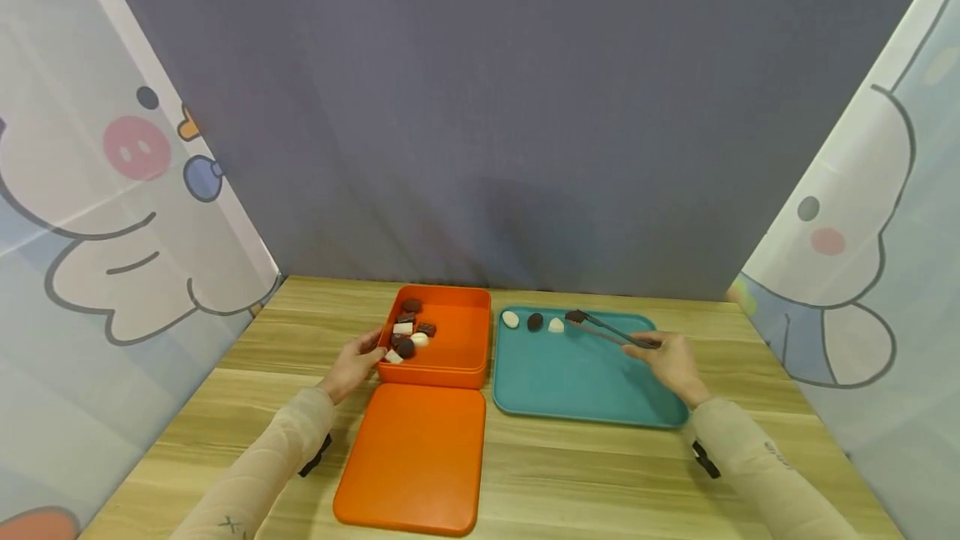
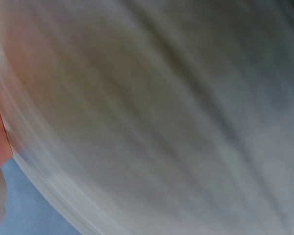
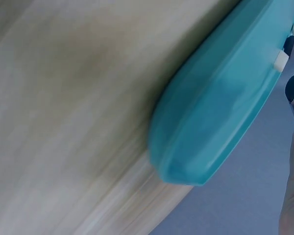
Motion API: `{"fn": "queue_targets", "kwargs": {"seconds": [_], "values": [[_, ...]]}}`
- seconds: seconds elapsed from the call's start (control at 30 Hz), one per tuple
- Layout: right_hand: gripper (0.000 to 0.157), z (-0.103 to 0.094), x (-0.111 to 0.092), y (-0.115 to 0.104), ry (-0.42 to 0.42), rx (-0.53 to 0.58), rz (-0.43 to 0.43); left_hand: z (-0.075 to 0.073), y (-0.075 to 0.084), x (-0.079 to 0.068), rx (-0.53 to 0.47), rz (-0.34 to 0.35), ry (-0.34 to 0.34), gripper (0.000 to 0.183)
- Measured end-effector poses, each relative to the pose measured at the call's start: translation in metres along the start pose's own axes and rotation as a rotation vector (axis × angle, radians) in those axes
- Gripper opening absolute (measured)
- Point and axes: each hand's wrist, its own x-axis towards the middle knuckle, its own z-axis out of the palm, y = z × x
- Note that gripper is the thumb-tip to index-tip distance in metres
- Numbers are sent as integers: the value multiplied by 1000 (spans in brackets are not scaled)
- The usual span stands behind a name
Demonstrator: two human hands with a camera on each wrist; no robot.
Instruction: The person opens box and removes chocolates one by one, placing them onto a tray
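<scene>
My right hand (image 1: pixel 670 363) holds a pair of dark tongs (image 1: pixel 617 332) over the teal tray (image 1: pixel 585 386). A dark brown chocolate piece (image 1: pixel 576 316) is between the tong tips, seen also in the right wrist view as a dark rounded piece (image 3: pixel 292 88). Along the tray's far side lie a white oval piece (image 1: pixel 510 319), a dark oval piece (image 1: pixel 535 322) and a white piece (image 1: pixel 556 325). On the left, my left hand (image 1: pixel 354 367) grips the left wall of an orange box (image 1: pixel 457 372), thumb at the rim. Brown and white chocolates (image 1: pixel 405 347) are gathered in the box's left half.
A flat orange lid (image 1: pixel 411 458) lies directly in front of the box on the wooden table (image 1: pixel 570 473). Behind the table hangs a grey curtain (image 1: pixel 480 123), with cartoon-printed cloths (image 1: pixel 112 215) at both sides. The left wrist view is mostly blurred tabletop.
</scene>
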Motion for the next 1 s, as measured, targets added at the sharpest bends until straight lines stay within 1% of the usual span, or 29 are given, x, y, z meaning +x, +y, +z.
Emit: {"fn": "queue_targets", "kwargs": {"seconds": [0.1,0.37,0.57,0.87,1.0], "values": [[34,-1,1,4,11,-19,7,-1,-1,0,-9,-4,-1,53],[35,1,1,12,0,-35,31,-2,-3,1,-34,4,-3,52],[34,2,0,17,10,-85,29,-1,-1,1,-22,13,-3,52],[31,1,0,17,8,-87,6,-1,3,-2,-10,12,-2,52],[31,1,-1,16,2,-81,4,-1,2,-2,3,12,0,52]]}}
